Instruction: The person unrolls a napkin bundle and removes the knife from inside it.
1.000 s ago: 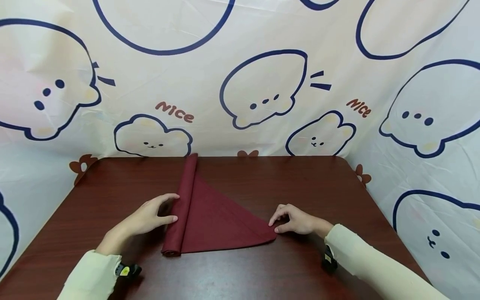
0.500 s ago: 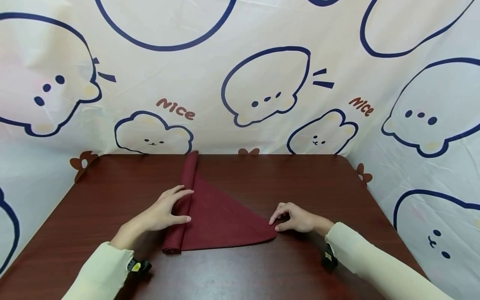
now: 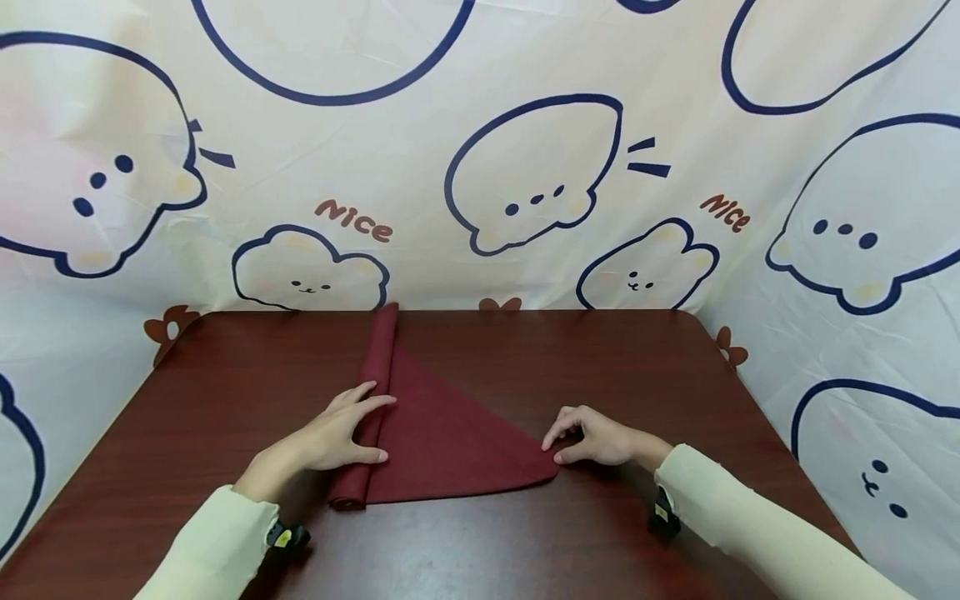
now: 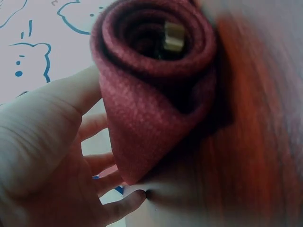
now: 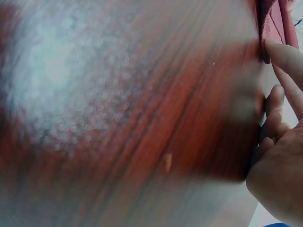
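A dark red cloth (image 3: 450,442) lies on the table, its left side rolled into a long tube (image 3: 381,350) and its right side a flat triangle narrowing to a corner. My left hand (image 3: 333,437) lies across the roll with fingers spread and fairly straight, thumb pointing right over it. In the left wrist view, the coiled end of the roll (image 4: 142,113) shows in layers beside the palm, with a small pale patch inside. At the cloth's right corner, my right hand (image 3: 600,439) pinches the edge between thumb and forefinger; the other fingers are curled.
The brown wood-grain table (image 3: 600,358) has a glossy light patch near the front. Printed fabric walls (image 3: 525,50) with cartoon outlines enclose its back and sides. Dark straps with small devices (image 3: 288,536) sit at both wrists.
My left hand has moved right, from the roll's left side to across its top, then slightly toward me. The right hand stays at the corner, and the cloth looks unchanged.
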Demonstrator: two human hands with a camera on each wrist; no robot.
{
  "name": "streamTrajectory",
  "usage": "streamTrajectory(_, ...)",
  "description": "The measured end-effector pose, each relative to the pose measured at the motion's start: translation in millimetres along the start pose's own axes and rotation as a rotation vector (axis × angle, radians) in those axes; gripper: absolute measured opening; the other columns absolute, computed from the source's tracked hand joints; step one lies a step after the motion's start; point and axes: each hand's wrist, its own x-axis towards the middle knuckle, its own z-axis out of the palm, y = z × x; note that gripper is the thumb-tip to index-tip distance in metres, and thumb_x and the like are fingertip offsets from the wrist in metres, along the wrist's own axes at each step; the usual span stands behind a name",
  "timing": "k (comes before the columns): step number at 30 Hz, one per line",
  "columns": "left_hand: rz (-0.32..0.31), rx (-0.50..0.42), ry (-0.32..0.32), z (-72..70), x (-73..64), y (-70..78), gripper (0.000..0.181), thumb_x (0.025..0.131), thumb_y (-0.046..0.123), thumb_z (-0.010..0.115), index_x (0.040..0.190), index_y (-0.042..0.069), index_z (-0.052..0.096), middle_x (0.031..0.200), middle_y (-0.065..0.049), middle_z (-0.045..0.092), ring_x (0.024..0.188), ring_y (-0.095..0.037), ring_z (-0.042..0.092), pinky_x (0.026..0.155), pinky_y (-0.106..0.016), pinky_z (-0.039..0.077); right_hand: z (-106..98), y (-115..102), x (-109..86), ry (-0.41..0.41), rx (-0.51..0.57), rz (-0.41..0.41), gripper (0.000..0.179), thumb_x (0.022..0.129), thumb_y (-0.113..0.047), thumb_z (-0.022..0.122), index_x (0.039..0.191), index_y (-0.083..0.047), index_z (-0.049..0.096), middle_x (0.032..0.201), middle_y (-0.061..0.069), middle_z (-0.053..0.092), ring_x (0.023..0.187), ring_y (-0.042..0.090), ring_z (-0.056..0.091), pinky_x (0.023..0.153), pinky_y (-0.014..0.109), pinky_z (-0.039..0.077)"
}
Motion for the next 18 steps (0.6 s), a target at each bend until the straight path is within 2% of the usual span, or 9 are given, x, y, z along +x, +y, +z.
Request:
streamTrajectory(8, -0.012, 0.041, -0.006, -2.8, -1.3, 0.6, 0.059, 0.076, 0.036, 0.080, 0.128, 0.016, 0.061, 0.156, -0.023, 0.025, 0.142, -0.047, 0.022, 0.105, -0.066, 0.033, 1.3, -1.9, 0.0, 0.009, 0.001, 0.009, 0.018, 0.082, -0.015, 0.075, 0.100, -0.012, 0.075, 0.093, 0.009, 0.062, 0.088, 0.009, 0.051, 0.082, 0.021, 0.042)
streamTrajectory(18, -0.020, 0.015, -0.003, -4.7, -3.5, -2.5, 0.056, 0.076, 0.035, 0.080, 0.125, 0.016, 0.061, 0.157, -0.022, 0.025, 0.142, -0.048, 0.022, 0.104, -0.067, 0.032, 2.4, -3.3, -0.3, 0.011, 0.000, 0.018, 0.019, 0.083, -0.016, 0.075, 0.101, -0.012, 0.075, 0.094, 0.009, 0.062, 0.088, 0.010, 0.051, 0.081, 0.021, 0.042)
